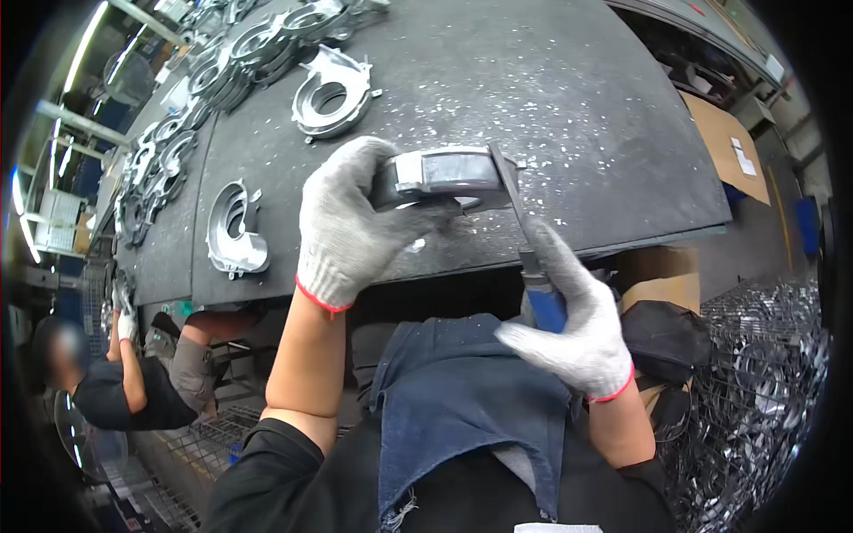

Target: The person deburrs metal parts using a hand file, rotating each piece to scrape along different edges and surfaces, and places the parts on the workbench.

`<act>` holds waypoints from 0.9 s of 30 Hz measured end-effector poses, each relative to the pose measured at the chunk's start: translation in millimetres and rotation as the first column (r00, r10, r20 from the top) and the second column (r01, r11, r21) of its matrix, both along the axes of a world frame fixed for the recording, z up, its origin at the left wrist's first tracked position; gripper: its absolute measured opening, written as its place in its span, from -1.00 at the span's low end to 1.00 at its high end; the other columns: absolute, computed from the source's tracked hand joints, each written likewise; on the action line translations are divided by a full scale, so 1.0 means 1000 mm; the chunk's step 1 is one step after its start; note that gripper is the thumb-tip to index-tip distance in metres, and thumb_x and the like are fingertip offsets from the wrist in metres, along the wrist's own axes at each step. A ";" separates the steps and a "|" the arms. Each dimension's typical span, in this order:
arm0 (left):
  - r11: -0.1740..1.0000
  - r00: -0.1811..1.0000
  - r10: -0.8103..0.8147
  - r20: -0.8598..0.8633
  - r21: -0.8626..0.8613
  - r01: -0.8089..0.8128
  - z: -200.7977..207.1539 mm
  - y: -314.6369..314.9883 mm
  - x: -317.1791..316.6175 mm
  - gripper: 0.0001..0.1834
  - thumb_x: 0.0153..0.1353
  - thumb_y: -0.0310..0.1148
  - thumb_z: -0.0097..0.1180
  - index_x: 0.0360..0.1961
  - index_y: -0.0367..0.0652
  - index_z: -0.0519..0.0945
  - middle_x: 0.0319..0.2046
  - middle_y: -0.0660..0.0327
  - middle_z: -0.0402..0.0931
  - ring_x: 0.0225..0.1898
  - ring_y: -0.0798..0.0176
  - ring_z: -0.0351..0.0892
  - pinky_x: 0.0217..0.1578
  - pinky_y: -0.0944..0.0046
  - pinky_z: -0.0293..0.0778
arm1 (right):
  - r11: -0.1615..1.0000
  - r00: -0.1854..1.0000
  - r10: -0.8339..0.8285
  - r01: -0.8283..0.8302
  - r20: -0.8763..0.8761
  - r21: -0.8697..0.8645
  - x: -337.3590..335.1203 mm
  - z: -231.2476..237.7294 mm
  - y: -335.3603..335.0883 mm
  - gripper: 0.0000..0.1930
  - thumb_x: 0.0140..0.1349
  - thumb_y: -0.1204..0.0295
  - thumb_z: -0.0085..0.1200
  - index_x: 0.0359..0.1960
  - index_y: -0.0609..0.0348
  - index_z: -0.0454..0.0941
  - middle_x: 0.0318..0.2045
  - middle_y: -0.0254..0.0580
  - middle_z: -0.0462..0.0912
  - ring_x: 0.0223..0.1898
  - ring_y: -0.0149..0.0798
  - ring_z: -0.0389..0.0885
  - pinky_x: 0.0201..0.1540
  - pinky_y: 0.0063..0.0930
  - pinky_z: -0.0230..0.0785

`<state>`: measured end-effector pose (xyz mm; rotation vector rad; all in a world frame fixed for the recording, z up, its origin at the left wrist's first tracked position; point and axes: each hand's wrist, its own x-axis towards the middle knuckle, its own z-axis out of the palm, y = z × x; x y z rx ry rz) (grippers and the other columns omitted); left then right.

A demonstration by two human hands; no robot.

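Observation:
My left hand [342, 222], in a grey-white glove with a red cuff edge, is closed around a silver metal casting [458, 171], held on edge above the dark table. My right hand [577, 324], gloved the same way, grips the blue handle of a flat file [544, 306]. The file's long dark blade points up and away, lying against the right end of the casting. My left fingertips are partly hidden beneath the part. Two similar round castings lie nearby: one ring-shaped housing [351, 78] beyond my left hand, another housing [242, 252] to its left.
Pale metal flakes litter the dark tabletop [533, 89]. Piled castings [258, 44] cover its far left. Cardboard [724, 147] stands at the right, above a wire bin [755, 382] of metal scraps. Another gloved person [133, 382] is at the left. The table's near edge runs below my hands.

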<state>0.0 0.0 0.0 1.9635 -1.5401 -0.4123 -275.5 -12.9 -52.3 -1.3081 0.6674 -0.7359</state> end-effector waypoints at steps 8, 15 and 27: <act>0.991 0.998 -0.056 -0.032 -0.122 0.052 0.017 0.056 0.001 -0.48 0.09 -0.47 0.55 0.10 -0.19 0.67 -0.11 -0.03 0.74 -0.07 -0.13 0.78 -0.02 0.06 0.66 | 0.964 0.971 0.191 -0.213 -0.147 -0.158 0.029 0.018 0.005 -0.28 0.40 0.50 0.34 0.59 0.28 0.40 0.36 0.10 0.70 0.34 -0.18 0.71 0.39 -0.31 0.53; 0.997 0.999 0.018 0.038 -0.081 -0.015 0.002 0.101 0.013 -0.59 0.10 -0.48 0.46 0.00 -0.21 0.66 -0.26 -0.02 0.68 -0.24 -0.15 0.73 -0.19 0.06 0.63 | 0.894 0.868 0.393 -0.438 -0.302 -0.096 0.031 0.044 0.019 -0.24 0.36 0.58 0.35 0.60 0.32 0.37 0.44 0.12 0.63 0.42 -0.11 0.65 0.45 -0.26 0.48; 0.976 0.917 0.170 0.360 -0.192 -0.105 -0.031 0.094 0.044 -0.36 -0.11 0.07 0.77 -0.41 -0.17 0.57 -0.53 0.06 0.50 -0.49 -0.08 0.61 -0.42 0.06 0.52 | 0.849 0.843 0.481 -0.516 -0.239 -0.111 0.071 0.015 0.042 -0.16 0.35 0.42 0.45 0.63 0.27 0.32 0.47 0.06 0.61 0.42 -0.12 0.67 0.50 -0.28 0.46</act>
